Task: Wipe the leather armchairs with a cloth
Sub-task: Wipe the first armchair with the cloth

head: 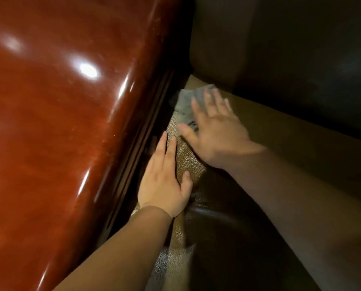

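dim overall | glare on glossy wood armrest [70, 101] | right hand [215, 131] motion-blurred | dark upper right

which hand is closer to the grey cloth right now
Right. The right hand presses flat on the grey cloth; the left hand rests on the leather seat, nearer the camera.

Both arms reached forward and in toward each other, bare to past the wrists. The left hand [164, 181] lay flat, palm down, fingers straight and close together, thumb sticking out to the side. The right hand [215, 131] was a bit further out, also palm down with fingers spread wide, and it looked kinda blurry.
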